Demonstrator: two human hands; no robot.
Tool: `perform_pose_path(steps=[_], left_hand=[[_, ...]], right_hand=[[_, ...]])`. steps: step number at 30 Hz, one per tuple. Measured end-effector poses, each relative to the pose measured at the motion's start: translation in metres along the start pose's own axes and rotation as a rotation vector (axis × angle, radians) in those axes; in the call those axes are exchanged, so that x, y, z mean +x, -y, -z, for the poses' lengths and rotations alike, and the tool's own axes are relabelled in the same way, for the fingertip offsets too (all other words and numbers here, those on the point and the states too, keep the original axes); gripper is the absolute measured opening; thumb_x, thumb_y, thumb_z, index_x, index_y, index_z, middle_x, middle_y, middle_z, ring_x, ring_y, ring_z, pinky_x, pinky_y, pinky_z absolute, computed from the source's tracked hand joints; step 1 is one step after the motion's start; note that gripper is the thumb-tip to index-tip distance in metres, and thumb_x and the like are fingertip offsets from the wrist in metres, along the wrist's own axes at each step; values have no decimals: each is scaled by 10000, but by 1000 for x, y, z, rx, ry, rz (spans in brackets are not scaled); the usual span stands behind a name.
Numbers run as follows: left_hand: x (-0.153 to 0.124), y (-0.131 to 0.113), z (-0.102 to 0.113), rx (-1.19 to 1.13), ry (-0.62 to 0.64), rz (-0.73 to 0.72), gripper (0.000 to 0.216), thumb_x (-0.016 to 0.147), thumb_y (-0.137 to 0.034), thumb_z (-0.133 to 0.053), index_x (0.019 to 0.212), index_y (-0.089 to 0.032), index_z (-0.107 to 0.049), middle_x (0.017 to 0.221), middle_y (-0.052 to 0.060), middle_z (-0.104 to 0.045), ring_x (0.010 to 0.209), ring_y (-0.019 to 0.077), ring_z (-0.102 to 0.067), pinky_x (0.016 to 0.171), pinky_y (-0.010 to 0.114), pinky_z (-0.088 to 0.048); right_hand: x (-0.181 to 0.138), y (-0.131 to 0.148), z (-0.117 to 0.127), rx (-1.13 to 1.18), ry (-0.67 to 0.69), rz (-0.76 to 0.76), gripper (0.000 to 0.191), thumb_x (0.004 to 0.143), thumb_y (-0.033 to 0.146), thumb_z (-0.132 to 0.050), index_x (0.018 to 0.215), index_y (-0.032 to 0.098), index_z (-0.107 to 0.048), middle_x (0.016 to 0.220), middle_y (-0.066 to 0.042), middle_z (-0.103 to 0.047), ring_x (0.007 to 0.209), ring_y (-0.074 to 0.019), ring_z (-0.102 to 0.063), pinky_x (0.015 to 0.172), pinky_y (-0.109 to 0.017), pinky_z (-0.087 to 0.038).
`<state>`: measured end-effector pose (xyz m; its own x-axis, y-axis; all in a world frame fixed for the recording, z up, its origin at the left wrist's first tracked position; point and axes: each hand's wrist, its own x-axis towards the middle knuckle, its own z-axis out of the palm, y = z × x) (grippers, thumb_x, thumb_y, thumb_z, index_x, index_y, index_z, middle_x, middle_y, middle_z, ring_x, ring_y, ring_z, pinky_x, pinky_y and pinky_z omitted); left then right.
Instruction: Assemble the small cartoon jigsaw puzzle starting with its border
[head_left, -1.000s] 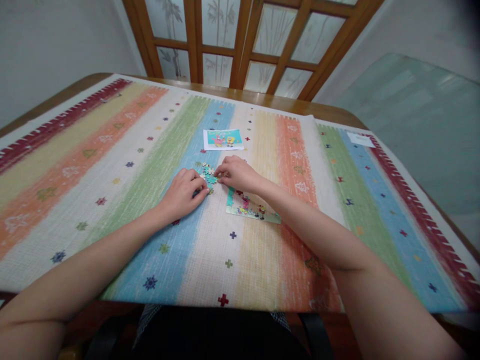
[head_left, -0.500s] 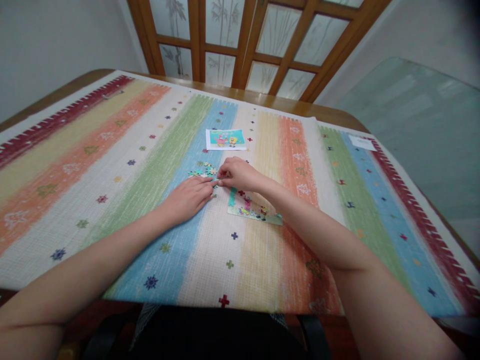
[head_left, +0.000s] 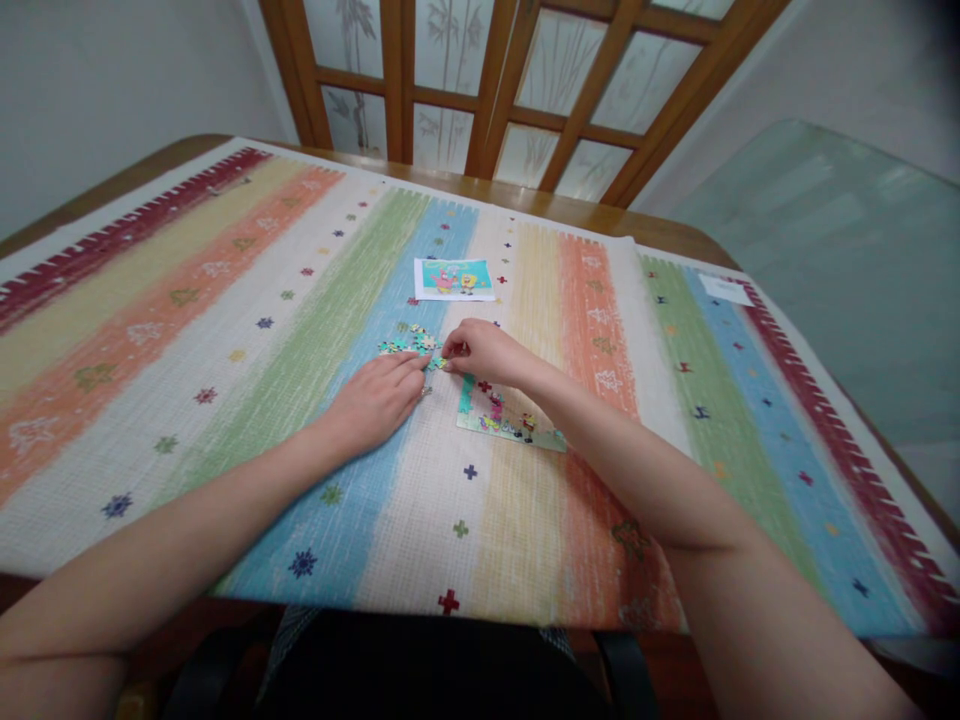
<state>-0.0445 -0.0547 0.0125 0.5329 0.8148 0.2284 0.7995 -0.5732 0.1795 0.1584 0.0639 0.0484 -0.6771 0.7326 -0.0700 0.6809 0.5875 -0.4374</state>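
Observation:
My left hand (head_left: 379,398) lies flat on the striped cloth, fingers stretched toward a small heap of loose jigsaw pieces (head_left: 407,342). My right hand (head_left: 481,351) is curled just right of that heap, its fingertips pinched on a small teal puzzle piece (head_left: 439,363). The two hands nearly touch at the fingertips. Below my right wrist lies a partly assembled puzzle (head_left: 506,420) with a teal edge and cartoon colours. A small reference picture card (head_left: 453,278) lies farther back on the cloth.
A striped, multicoloured cloth (head_left: 247,330) covers a wooden table (head_left: 540,205). A white slip of paper (head_left: 724,289) rests near the far right edge. A wooden-framed frosted glass door (head_left: 517,80) stands behind the table, and a glass tabletop (head_left: 840,250) is at the right.
My left hand has uncurled and slid flat, a little toward me and right. My right hand stayed by the loose pieces. The camera view shifted slightly.

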Motion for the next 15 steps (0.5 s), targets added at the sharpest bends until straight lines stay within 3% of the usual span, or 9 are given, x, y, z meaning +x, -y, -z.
perform_pose_path(steps=[4,9,12,15], left_hand=[[2,1,-7,-54,48,-53,336,1083,-264,-384,1199,-96,-651,1483,171,-580,1452,276,-454,1225,480,-327],[1,0,-7,10,61,23,372,1088,-285,-394,1259,-48,-624,1468,210,-578,1417,305,-490,1210,484,-351],[0,-1,-4,48,41,66,368,1091,-280,-385,1266,-57,-619,1447,209,-595,1391,312,-512,1193,494,-365],[-1,-1,-2,53,23,77,339,1085,-267,-388,1260,-80,-611,1409,195,-622,1357,304,-533,1166,486,-390]], right_hand=[[1,5,3,41,29,-66,136,752,136,-808,885,154,-784,872,-60,-694,770,-161,-601,737,-278,-437],[2,13,4,126,117,-128,114,793,91,-733,890,139,-767,764,-25,-705,693,-137,-604,692,-261,-427],[3,13,3,69,76,-136,242,775,119,-776,1017,128,-771,839,-50,-730,739,-156,-623,699,-271,-433],[3,12,4,-14,72,-141,203,773,141,-784,976,139,-786,835,-61,-724,751,-173,-622,699,-284,-428]])
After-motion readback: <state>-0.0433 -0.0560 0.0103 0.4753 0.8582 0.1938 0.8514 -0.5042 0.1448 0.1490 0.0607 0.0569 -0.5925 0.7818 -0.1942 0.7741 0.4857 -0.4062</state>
